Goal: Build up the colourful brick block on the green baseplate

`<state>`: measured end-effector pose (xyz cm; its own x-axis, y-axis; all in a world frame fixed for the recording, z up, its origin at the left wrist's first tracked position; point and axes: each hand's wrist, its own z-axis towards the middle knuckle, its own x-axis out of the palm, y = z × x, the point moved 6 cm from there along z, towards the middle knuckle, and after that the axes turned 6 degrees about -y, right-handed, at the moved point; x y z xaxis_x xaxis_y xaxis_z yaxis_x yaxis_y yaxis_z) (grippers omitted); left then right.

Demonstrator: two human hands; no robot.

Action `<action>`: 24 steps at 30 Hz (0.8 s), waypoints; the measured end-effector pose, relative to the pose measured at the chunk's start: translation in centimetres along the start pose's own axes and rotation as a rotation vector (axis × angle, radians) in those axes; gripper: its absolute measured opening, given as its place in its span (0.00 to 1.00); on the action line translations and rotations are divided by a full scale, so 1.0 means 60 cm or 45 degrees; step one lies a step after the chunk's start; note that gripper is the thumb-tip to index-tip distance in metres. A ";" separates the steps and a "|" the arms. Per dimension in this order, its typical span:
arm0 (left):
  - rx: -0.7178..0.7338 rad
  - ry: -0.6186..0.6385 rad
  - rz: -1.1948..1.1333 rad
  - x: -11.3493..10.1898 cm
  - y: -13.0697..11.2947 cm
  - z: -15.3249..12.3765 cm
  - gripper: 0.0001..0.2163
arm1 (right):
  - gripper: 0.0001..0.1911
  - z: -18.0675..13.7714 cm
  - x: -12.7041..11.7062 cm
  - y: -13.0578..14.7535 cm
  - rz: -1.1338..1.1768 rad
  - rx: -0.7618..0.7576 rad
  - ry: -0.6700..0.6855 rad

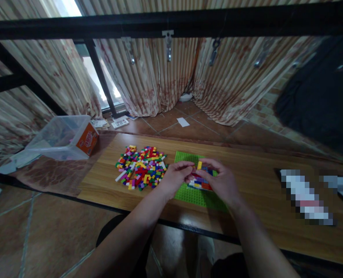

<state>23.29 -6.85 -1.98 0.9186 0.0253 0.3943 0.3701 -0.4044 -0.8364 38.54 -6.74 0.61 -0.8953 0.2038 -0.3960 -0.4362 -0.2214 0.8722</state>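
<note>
A green studded baseplate (185, 197) lies on the table in front of me, with a low build of colored toy bricks (200, 183) in red, blue, white and purple on it. My right hand (225, 181) curves over the right side of this build, its thumb and index finger closed at a small yellow brick (199, 165). Close beside it, my left hand (174, 178) has its fingertips pinched together above the left edge of the build. What sits between those left fingertips is too small and hidden to make out.
A wide pile of loose bricks (142, 168) spreads left of the baseplate. Beyond the table's left end stands a clear plastic bin (58, 135) with an orange label. A blurred-out object (301, 197) lies at the right. A black bar (171, 25) with hanging clips crosses above.
</note>
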 end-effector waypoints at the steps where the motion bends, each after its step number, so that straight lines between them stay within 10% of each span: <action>1: 0.025 -0.040 0.043 -0.002 -0.002 0.001 0.07 | 0.16 0.004 -0.008 -0.010 -0.041 0.026 -0.034; 6: 0.168 -0.262 0.289 -0.020 -0.012 0.008 0.05 | 0.16 0.016 -0.019 -0.048 -0.140 0.034 -0.011; 24: 0.243 -0.132 0.556 -0.023 -0.001 0.016 0.09 | 0.19 0.016 0.006 -0.074 -0.120 0.147 0.139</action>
<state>22.13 -5.99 -2.82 0.9991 -0.0147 -0.0406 -0.0429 -0.2231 -0.9739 40.22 -4.77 -3.11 -0.8580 0.1124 -0.5012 -0.5113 -0.0940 0.8543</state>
